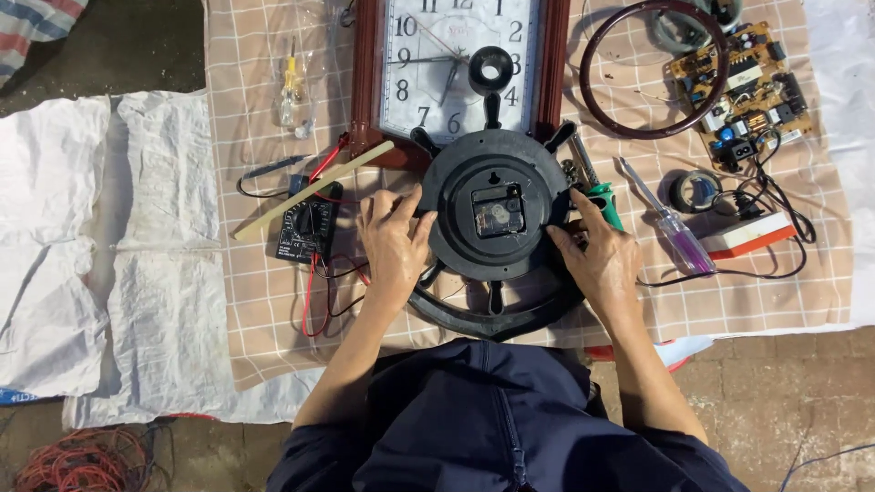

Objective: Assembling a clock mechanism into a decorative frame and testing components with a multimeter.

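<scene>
The black ship-wheel clock (493, 228) lies face down on the checked cloth (255, 301), its back turned up, with the small square movement (498, 211) seated in the middle of the round back plate. The left hand (394, 244) presses its fingers on the left rim of that plate and the right hand (597, 255) holds the right rim, so both hands are clamped on the clock, set apart on either side. Judging from this, the clock has been turned over and the movement is exposed but not lifted out; whether any fastening is undone I cannot tell.

Just above the wheel clock stands a wood-framed rectangular clock (460, 68), face up. Left of the wheel clock lie a black multimeter (308, 228) with red leads and a pale wooden stick (310, 189). To its right are a green-handled screwdriver (597, 187), a clear purple-handled screwdriver (674, 228), a roll of tape (694, 189), and further up a circuit board (743, 82) and a dark ring (652, 68).

The cloth is spread on the ground outdoors, over white sacking (118, 255) and paving bricks (802, 401)
</scene>
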